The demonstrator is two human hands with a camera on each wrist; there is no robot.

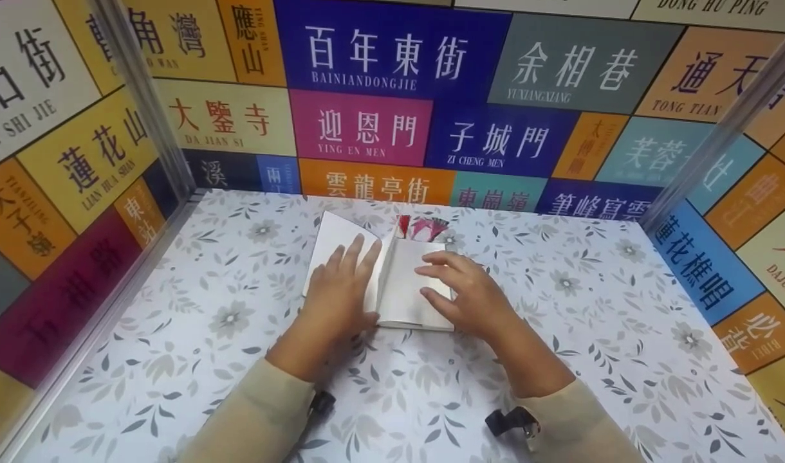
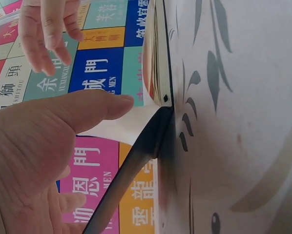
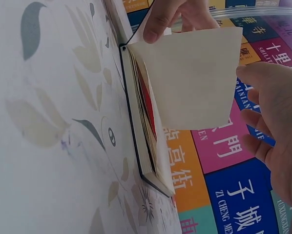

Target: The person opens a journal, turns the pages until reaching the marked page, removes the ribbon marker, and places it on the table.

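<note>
A small open book (image 1: 413,320) lies on the patterned tabletop, one cream page (image 3: 197,80) raised off the stack. Over the white left side rests my left hand (image 1: 344,280), fingers spread and nearly straight. Its thumb (image 3: 156,30) is low by the spine, at the foot of the raised page. My right hand (image 1: 473,292) hovers at the book's right side, fingers loosely bent, with a gap between thumb and forefinger. In the right wrist view, its thumb (image 3: 256,73) meets or nearly meets the page's edge; whether they touch is unclear. Something red (image 3: 147,105) shows between the pages.
A red tassel (image 1: 403,225) and a pink, petal-like piece (image 1: 428,228) show beyond the book's far edge. Colourful panels with Chinese place names (image 1: 392,58) wall the floral-patterned table (image 1: 231,321) at the back and both sides. Dark straps sit at both sleeves.
</note>
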